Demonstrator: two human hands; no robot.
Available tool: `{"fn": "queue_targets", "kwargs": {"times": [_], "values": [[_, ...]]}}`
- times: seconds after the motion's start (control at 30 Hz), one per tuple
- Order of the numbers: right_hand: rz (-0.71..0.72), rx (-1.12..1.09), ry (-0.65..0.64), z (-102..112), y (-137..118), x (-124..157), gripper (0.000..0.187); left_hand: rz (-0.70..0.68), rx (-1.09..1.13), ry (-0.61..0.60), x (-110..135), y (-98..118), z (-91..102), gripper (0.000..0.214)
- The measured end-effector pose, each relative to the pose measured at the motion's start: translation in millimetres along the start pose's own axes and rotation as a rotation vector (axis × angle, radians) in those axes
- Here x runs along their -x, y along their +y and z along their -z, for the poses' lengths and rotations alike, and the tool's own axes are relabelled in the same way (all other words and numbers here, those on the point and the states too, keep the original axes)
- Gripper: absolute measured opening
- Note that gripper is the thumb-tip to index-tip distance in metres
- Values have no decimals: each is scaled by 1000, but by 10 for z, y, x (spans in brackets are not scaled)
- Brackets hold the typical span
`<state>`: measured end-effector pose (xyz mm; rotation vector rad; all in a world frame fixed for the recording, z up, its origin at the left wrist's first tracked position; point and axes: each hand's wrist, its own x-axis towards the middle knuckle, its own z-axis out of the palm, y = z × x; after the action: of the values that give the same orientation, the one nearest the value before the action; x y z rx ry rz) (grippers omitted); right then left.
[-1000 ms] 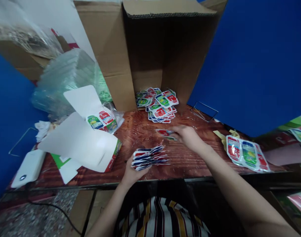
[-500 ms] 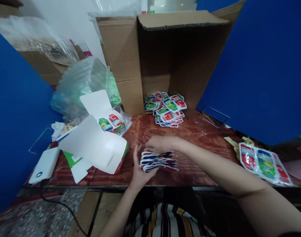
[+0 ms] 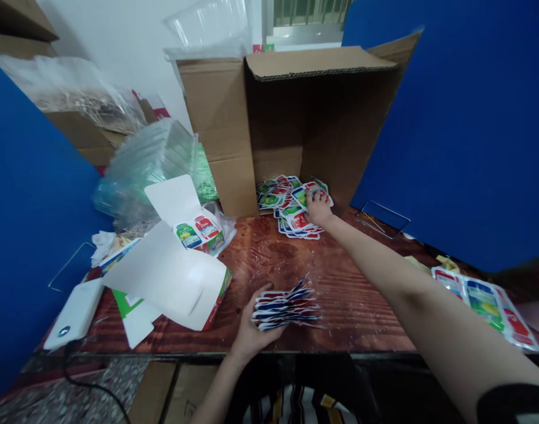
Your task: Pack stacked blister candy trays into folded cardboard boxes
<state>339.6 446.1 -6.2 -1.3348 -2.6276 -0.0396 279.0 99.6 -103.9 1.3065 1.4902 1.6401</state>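
My left hand (image 3: 251, 330) grips a fanned stack of small printed sachets (image 3: 287, 303) near the front edge of the wooden table (image 3: 340, 294). My right hand (image 3: 318, 207) is stretched far forward and rests with its fingers on the loose pile of sachets (image 3: 291, 203) lying at the mouth of the open cardboard box (image 3: 296, 118). Whether those fingers hold a sachet is not clear.
An open white carton (image 3: 172, 277) with sachets inside lies at the left, beside a white device (image 3: 70, 315) and clear plastic bags (image 3: 149, 159). A strip of larger sachets (image 3: 485, 303) lies at the right. Blue panels (image 3: 463, 118) stand on both sides.
My right hand left the stack in my left hand and reached forward to the pile at the box. The left hand stays on its stack.
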Motion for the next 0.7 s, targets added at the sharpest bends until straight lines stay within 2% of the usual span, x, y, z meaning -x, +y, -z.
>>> {"fn": "queue_targets", "kwargs": {"times": [0.07,0.17,0.33,0.4,0.5,0.57,0.63,0.7], "values": [[-21,-5,-1,-76,74,-79,82,76,82,-25,20,-18,-11,51],[-51,-40,16,-96,180,-111,67,108,122,-32,34,-17,-25,50],[-125,-121,136,-7,424,147,48,126,152,-24,18,27,-29,50],[-131,-303,251,-19,489,370,46,140,145,-17,14,30,-29,50],[-165,-919,440,-130,450,774,48,158,159,-5,12,11,-29,51],[-214,-1325,383,-245,315,1047,51,154,160,-1,13,-5,-30,53],[-237,-1606,194,-367,122,1302,52,148,153,-10,15,-14,-33,56],[-225,-1761,-36,-476,-80,1531,51,144,153,-13,19,-11,-37,59]]}}
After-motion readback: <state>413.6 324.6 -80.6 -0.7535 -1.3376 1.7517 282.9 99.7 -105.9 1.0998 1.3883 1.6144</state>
